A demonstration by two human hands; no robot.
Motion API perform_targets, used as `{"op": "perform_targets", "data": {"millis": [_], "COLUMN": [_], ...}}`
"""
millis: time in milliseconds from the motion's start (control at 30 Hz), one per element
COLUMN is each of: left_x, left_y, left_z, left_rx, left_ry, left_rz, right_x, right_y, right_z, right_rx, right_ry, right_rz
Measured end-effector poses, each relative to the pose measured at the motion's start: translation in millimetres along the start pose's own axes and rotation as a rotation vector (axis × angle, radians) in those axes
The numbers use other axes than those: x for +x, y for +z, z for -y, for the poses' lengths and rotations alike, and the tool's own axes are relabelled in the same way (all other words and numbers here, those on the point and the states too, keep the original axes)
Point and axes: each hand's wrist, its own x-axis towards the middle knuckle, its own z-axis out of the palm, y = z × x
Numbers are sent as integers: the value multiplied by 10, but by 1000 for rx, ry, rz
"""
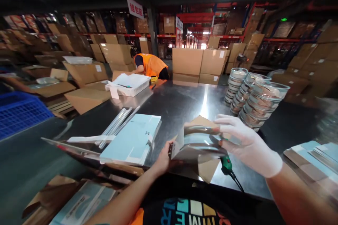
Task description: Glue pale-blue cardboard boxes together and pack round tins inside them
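Head view: over the near edge of a shiny dark metal table [185, 102], the bare left hand [165, 156] grips the left end of a folded brown cardboard sleeve [202, 147], fingers curled around its edge. The white-gloved right hand [246, 144] lies over the sleeve's right side, fingers pressed together and bent over a clear round lidded container [198, 140] sitting inside the sleeve. A green-handled tool [226, 164] with a black cable lies on the table just under the sleeve. Left of it rests a stack of pale blue flat cards [134, 137]. 3 leaning stacks of clear round containers [252, 96] stand at the right. Farther off, a person in an orange vest [150, 65] bends near a white plastic basket [130, 84].
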Motion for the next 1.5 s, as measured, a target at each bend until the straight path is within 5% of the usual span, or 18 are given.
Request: {"op": "perform_targets", "data": {"millis": [167, 300, 400, 533, 667, 833, 967, 1133, 1233, 1367, 1500], "left_x": [-4, 32, 104, 145, 81, 10, -47, -118, -117, -52, -10], "left_y": [-104, -156, -161, -103, -101, -235, -203, -114, -207, -380, -413], "left_z": [6, -201, -462, -683, -638, -628, -681, -529, -411, -388, -409], "left_rx": [-81, -11, 47, 51, -42, 120, 180, 61, 166, 235, 202], "left_ry": [29, 163, 354, 459, 366, 418, 488, 506, 479, 365, 366], "left_rz": [-6, -118, -148, -218, -368, -141, -108, -319, -251, -204, -204], "right_x": [-404, -606, -541, -264, -90, -315, -434, -295, -262, -376, -646], "right_y": [438, 1053, 1464, 1691, 1700, 1605, 1583, 1761, 1754, 1345, 901], "right_z": [-229, -422, -416, -308, -279, -277, -213, -177, -264, -581, -964], "right_rx": [55, 247, 468, 637, 580, 552, 638, 400, 283, 62, -232], "right_ry": [248, 428, 452, 590, 650, 449, 479, 682, 608, 476, 859], "right_rz": [-111, -177, -193, -326, -386, -309, -296, -444, -534, -353, -37]}}
